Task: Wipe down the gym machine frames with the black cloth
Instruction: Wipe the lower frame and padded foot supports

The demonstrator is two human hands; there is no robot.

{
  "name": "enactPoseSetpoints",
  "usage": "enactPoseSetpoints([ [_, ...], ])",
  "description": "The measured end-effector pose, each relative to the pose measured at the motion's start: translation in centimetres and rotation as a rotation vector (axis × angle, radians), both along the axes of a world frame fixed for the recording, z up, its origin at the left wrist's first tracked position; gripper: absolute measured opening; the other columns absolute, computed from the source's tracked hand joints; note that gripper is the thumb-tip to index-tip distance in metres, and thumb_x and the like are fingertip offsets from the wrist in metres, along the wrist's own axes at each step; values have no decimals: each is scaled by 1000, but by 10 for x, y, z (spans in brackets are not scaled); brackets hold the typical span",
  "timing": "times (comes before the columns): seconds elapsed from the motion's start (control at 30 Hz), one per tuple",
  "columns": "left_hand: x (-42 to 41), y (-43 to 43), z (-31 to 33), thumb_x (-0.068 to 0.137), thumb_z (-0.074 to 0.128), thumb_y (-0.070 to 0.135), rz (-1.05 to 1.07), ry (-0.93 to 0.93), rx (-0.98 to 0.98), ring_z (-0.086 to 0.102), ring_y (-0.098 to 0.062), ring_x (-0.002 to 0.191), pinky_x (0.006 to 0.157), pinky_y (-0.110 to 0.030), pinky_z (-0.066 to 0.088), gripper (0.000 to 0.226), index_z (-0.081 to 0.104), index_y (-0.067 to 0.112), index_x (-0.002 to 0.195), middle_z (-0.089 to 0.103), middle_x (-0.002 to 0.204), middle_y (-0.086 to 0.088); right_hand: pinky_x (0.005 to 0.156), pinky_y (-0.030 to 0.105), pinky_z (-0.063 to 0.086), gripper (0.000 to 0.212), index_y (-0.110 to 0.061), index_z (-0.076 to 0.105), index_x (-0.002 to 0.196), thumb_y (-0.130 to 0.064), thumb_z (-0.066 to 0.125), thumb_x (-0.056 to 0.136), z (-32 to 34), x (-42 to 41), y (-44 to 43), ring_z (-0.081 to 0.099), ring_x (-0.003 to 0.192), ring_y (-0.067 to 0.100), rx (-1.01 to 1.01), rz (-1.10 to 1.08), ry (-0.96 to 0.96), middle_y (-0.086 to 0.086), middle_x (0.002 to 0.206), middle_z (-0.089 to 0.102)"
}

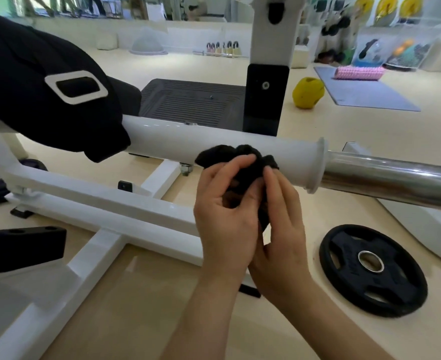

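Against the white frame tube, black cloth in the grip of left hand and right hand.

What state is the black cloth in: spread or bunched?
Bunched: black cloth is a crumpled wad gripped by left hand and right hand.

Head-worn view, forward-down, close

Two hands, the left hand and the right hand, share one black cloth in their fingers. One black weight plate lies right of the fingers, and one black wedge block far left. Beyond the fingers are one yellow ball, one pink foam roller, one grey mat, three yellow discs, and roughly five small kettlebells, too blurred to count for certain.
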State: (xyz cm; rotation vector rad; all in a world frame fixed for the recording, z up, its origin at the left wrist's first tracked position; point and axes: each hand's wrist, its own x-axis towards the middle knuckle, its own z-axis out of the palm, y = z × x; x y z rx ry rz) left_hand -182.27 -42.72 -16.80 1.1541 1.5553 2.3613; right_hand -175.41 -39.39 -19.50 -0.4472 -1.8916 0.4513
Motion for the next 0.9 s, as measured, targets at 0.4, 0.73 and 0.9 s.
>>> enactPoseSetpoints([
  [0.4,7,4,-40,93,59,12,-360,-769,-102,69,-27,98,85,-43,56,18,65,26,102,69,109,-12,107,30,40,44,-17,51,137,-9,53,93,-17,1,21,45,128,6,191,-23,-436,-4,143,47],
  [0.73,-44,-11,1,92,61,19,295,-216,-39,65,-5,89,76,-20,51,18,61,37,94,67,93,17,110,41,37,48,4,39,141,-7,49,96,32,-44,1,44,132,34,495,-168,-534,23,146,40],
  [0.9,-94,-17,4,92,62,19,267,-404,-56,66,-5,84,73,-24,53,15,65,33,89,70,88,16,110,45,32,61,-1,-4,151,-13,4,91,66,-114,-1,25,141,37,526,-181,-867,22,159,3],
])
